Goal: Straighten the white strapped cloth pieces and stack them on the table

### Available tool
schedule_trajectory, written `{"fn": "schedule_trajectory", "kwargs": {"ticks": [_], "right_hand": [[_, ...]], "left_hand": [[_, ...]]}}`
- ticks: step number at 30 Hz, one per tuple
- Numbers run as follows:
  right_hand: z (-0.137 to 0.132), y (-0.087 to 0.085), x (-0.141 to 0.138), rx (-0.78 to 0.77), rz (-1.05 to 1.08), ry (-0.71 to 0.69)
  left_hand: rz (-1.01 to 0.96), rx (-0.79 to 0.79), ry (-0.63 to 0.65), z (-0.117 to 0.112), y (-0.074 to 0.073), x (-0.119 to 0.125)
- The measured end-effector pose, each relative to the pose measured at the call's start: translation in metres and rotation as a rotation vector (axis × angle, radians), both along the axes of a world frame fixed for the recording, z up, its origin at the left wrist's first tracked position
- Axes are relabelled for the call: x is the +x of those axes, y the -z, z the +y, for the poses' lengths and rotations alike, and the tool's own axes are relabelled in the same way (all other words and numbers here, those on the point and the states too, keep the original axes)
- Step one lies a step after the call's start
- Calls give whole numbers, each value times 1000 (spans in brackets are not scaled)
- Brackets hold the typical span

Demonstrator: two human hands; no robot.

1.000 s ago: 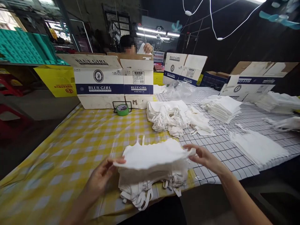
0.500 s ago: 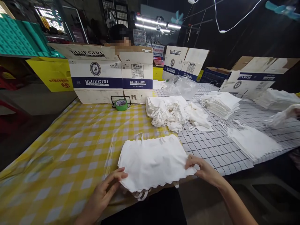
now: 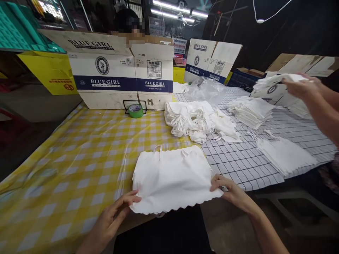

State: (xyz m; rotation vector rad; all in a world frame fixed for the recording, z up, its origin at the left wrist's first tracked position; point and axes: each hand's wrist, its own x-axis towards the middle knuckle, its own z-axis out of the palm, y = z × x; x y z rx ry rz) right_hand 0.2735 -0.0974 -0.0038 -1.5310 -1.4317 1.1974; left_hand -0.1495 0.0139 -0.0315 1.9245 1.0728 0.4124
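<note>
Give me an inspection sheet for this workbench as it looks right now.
Surface: yellow checked plastic tablecloth, joining a white grid-pattern cloth.
Job's things: flat white fabric bag stack at the near edge.
Clutter: green tape roll, tangled white bags, crumpled clear plastic.
Grippers: left hand and right hand each pinch a near corner.
Cables: white cord overhead.
Surroundings: Blue Girl cardboard boxes; a co-worker's arm.

White scallop-edged cloth bag stack [image 3: 172, 178] lies flat at the table's near edge.
</note>
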Motion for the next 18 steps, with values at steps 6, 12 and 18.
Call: {"fn": "schedule_trajectory", "kwargs": {"ticks": [6, 12, 18], "right_hand": [[0, 8, 1, 7, -13, 10], [1, 8, 0, 23, -21, 25], [-4, -1, -2, 21, 4, 39]], "left_hand": [[22, 45, 33, 1, 4, -1], [19, 87, 39, 3, 16, -6], [-19, 79, 52, -1, 9, -8]]}}
